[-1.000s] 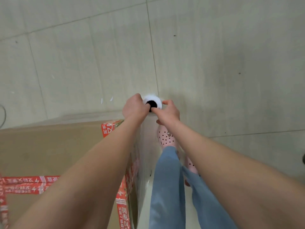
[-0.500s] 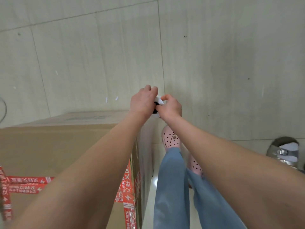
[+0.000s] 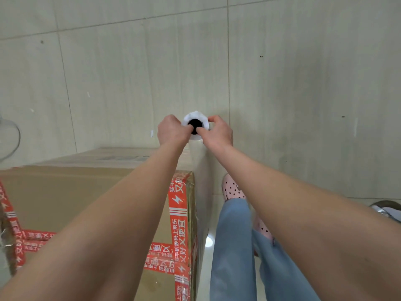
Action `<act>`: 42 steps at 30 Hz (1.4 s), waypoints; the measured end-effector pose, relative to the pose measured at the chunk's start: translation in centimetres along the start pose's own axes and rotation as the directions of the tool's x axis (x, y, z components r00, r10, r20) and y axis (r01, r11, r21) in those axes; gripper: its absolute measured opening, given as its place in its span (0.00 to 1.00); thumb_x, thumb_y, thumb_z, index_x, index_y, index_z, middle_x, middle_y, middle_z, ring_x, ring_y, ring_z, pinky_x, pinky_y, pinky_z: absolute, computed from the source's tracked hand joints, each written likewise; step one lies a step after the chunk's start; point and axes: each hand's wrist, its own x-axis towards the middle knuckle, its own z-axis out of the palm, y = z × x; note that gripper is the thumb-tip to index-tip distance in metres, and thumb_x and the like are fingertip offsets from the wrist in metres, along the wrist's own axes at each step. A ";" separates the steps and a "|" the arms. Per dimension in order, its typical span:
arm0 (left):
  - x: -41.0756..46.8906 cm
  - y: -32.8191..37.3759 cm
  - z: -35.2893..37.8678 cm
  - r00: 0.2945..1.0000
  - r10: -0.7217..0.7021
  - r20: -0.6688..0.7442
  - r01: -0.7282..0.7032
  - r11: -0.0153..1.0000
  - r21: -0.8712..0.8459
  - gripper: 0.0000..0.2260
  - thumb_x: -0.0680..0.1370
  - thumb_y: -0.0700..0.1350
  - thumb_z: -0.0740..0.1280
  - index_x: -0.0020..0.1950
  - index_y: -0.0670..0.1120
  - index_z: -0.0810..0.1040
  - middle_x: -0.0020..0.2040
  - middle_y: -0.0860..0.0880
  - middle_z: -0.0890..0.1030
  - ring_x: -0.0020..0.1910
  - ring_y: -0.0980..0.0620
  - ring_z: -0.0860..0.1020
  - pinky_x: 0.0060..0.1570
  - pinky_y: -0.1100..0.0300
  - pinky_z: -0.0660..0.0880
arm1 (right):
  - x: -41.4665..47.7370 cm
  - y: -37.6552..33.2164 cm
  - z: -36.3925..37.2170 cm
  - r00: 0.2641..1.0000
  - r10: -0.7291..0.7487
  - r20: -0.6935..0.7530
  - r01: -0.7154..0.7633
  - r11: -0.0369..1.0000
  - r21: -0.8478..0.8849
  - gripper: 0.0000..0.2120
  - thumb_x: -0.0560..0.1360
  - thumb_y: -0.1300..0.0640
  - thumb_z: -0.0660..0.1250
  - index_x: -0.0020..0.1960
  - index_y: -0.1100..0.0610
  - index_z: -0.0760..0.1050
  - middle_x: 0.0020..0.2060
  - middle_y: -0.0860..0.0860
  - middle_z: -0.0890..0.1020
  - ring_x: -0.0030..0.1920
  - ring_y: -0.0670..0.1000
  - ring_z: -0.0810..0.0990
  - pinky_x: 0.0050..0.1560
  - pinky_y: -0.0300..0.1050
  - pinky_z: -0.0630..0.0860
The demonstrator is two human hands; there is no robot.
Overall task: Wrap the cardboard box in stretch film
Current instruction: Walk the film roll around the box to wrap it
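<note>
The left hand (image 3: pixel 171 131) is curled round the near-left rim of a white roll of clear stretch film (image 3: pixel 195 115), its thumb tip at the black core hole. The right hand (image 3: pixel 219 132) grips the opposite rim the same way, fingers bent over the edge. The roll is seen end-on just beyond the far right corner of the large brown cardboard box (image 3: pixel 65 192), so its length is hidden below the hands. A faint sheet of film hangs against the box's right face and is hard to make out. The box, crossed by red printed tape (image 3: pixel 178 213), is cut off left and below, and the left forearm covers part of it.
</note>
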 end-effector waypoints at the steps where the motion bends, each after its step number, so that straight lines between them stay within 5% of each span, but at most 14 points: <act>1: 0.2 -0.4 -0.3 0.999 -0.033 0.001 0.033 0.999 -0.038 0.08 0.67 0.45 0.69 0.38 0.45 0.70 0.42 0.45 0.81 0.42 0.42 0.83 0.45 0.51 0.80 | 0.2 -0.5 0.6 1.000 -0.003 -0.003 0.003 1.000 0.008 0.15 0.72 0.56 0.66 0.59 0.52 0.73 0.49 0.51 0.80 0.47 0.55 0.81 0.46 0.44 0.76; 4: 0.8 -1.5 -1.3 0.996 -0.072 0.062 0.078 0.991 -0.106 0.10 0.68 0.44 0.71 0.39 0.44 0.70 0.39 0.46 0.78 0.40 0.43 0.83 0.42 0.50 0.82 | 0.7 -1.7 1.9 1.000 0.004 0.002 -0.004 0.999 -0.038 0.16 0.73 0.59 0.65 0.59 0.52 0.75 0.53 0.53 0.81 0.49 0.56 0.82 0.43 0.40 0.72; 7: 1.1 -1.7 -2.3 0.993 0.030 0.115 -0.024 0.998 -0.051 0.10 0.71 0.45 0.70 0.45 0.43 0.71 0.44 0.44 0.79 0.44 0.44 0.82 0.43 0.50 0.81 | 0.6 -2.5 2.1 1.000 0.015 -0.006 -0.015 0.997 -0.081 0.17 0.73 0.60 0.64 0.61 0.52 0.75 0.58 0.52 0.79 0.55 0.55 0.78 0.46 0.39 0.70; 11: 1.6 -0.7 -2.9 0.939 0.320 0.123 -0.343 0.878 0.333 0.18 0.74 0.43 0.68 0.62 0.44 0.69 0.58 0.45 0.73 0.51 0.44 0.76 0.41 0.55 0.70 | 0.7 -3.1 2.1 1.000 0.005 0.021 -0.002 0.988 -0.152 0.19 0.74 0.62 0.64 0.64 0.52 0.74 0.60 0.53 0.78 0.56 0.54 0.78 0.46 0.37 0.68; 15: 1.6 0.4 -2.6 0.866 0.461 0.195 -0.489 0.695 0.528 0.16 0.74 0.41 0.66 0.61 0.44 0.71 0.56 0.45 0.72 0.51 0.44 0.73 0.37 0.54 0.65 | 1.1 -3.7 2.0 0.998 -0.012 0.062 0.023 0.982 -0.187 0.18 0.76 0.59 0.64 0.65 0.52 0.73 0.58 0.53 0.79 0.52 0.53 0.77 0.44 0.39 0.67; 18: 1.9 1.6 -2.8 0.884 0.415 0.213 -0.459 0.694 0.555 0.12 0.73 0.40 0.66 0.56 0.43 0.72 0.53 0.44 0.74 0.44 0.45 0.71 0.36 0.55 0.64 | 1.6 -4.3 1.7 0.996 -0.019 0.090 0.042 0.965 -0.259 0.19 0.75 0.57 0.65 0.65 0.51 0.74 0.57 0.52 0.80 0.54 0.53 0.78 0.46 0.39 0.69; 21: 2.8 2.2 -3.8 0.935 0.314 0.166 -0.355 0.796 0.490 0.09 0.73 0.40 0.65 0.52 0.41 0.72 0.49 0.43 0.74 0.42 0.42 0.73 0.36 0.54 0.65 | 2.4 -5.5 1.5 0.993 -0.019 0.119 0.055 0.949 -0.311 0.19 0.73 0.55 0.66 0.64 0.51 0.74 0.56 0.52 0.80 0.55 0.54 0.79 0.48 0.41 0.71; 26: 3.6 1.6 -4.2 0.997 -0.063 -0.048 0.067 0.992 0.103 0.03 0.73 0.40 0.62 0.42 0.45 0.68 0.37 0.48 0.72 0.38 0.44 0.70 0.31 0.56 0.62 | 3.6 -8.0 1.4 0.990 -0.044 0.134 0.091 0.926 -0.367 0.27 0.70 0.46 0.70 0.65 0.52 0.67 0.59 0.52 0.74 0.56 0.55 0.77 0.49 0.44 0.71; 32: 4.2 1.4 -4.8 0.921 -0.388 -0.020 0.372 0.896 -0.242 0.09 0.72 0.49 0.65 0.39 0.47 0.67 0.44 0.45 0.79 0.42 0.44 0.77 0.43 0.56 0.73 | 5.0 -11.1 2.9 0.974 -0.047 0.220 0.146 0.876 -0.460 0.17 0.73 0.53 0.65 0.60 0.51 0.68 0.49 0.52 0.78 0.46 0.56 0.78 0.45 0.48 0.77; 36: 4.9 1.3 -5.8 0.943 -0.333 0.003 0.331 0.937 -0.108 0.10 0.73 0.47 0.66 0.49 0.44 0.72 0.51 0.42 0.80 0.50 0.41 0.79 0.47 0.53 0.76 | 5.3 -12.2 3.5 0.966 -0.046 0.255 0.170 0.856 -0.488 0.07 0.74 0.59 0.63 0.51 0.52 0.67 0.44 0.51 0.74 0.45 0.57 0.76 0.43 0.45 0.73; 42: 4.7 1.4 -6.1 0.997 0.013 -0.075 0.000 0.983 0.182 0.13 0.75 0.39 0.65 0.60 0.42 0.70 0.57 0.43 0.71 0.51 0.41 0.75 0.44 0.50 0.72 | 5.2 -12.1 4.4 0.959 -0.063 0.276 0.201 0.836 -0.511 0.08 0.73 0.61 0.62 0.51 0.53 0.66 0.43 0.53 0.76 0.42 0.56 0.75 0.38 0.46 0.72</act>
